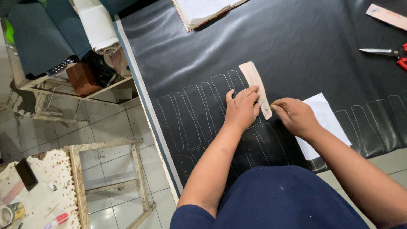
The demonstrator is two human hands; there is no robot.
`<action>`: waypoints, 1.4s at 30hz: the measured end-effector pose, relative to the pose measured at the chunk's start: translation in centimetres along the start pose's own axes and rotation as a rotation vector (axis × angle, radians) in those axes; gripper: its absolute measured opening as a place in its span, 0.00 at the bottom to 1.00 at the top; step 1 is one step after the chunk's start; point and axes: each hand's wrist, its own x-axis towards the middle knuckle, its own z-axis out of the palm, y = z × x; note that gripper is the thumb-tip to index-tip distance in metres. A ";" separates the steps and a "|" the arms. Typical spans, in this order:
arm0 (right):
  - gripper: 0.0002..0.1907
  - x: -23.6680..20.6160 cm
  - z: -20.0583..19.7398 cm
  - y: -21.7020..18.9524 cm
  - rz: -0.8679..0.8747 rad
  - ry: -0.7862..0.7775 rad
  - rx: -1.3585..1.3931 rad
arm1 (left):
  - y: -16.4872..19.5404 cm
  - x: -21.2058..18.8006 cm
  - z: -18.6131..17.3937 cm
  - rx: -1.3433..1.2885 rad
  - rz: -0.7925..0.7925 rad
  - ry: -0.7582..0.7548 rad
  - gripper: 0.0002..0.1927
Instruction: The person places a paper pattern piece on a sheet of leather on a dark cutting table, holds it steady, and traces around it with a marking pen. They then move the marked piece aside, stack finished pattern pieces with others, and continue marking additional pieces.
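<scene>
On the black sheet (pixel 296 46), the left hand (pixel 241 108) pressed flat on a thin, stiff-looking template (pixel 254 82), likely light and slippery; the right hand (pixel 294 116) pinched a slim marker (pixel 274 107).

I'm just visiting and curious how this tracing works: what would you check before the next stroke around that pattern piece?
1. Left hand pressing the tan template flat: ok.
2. Right hand holding a thin marking tool at the template's lower end: ok.
3. Template lying beside the row of traced outlines, not across one: cannot tell.
4. Black leather sheet smooth under the template: ok.
5. White paper clear of the template: ok.
6. Red-handled scissors away from both hands: ok.
</scene>
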 end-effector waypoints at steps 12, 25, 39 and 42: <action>0.10 -2.9 -1.2 2.2 -0.029 0.162 0.226 | -0.3 -1.7 1.4 0.122 0.105 0.081 0.17; 0.27 -6.8 -3.7 10.6 -0.057 0.286 -0.305 | 1.1 -0.4 2.2 0.273 0.098 -0.001 0.25; 0.45 -4.1 -9.6 15.6 0.065 0.146 -0.173 | 3.6 0.1 3.8 0.364 0.071 0.025 0.22; 0.50 -4.2 -10.0 16.1 0.258 0.037 -0.199 | 3.7 -0.6 4.5 0.374 0.012 0.055 0.22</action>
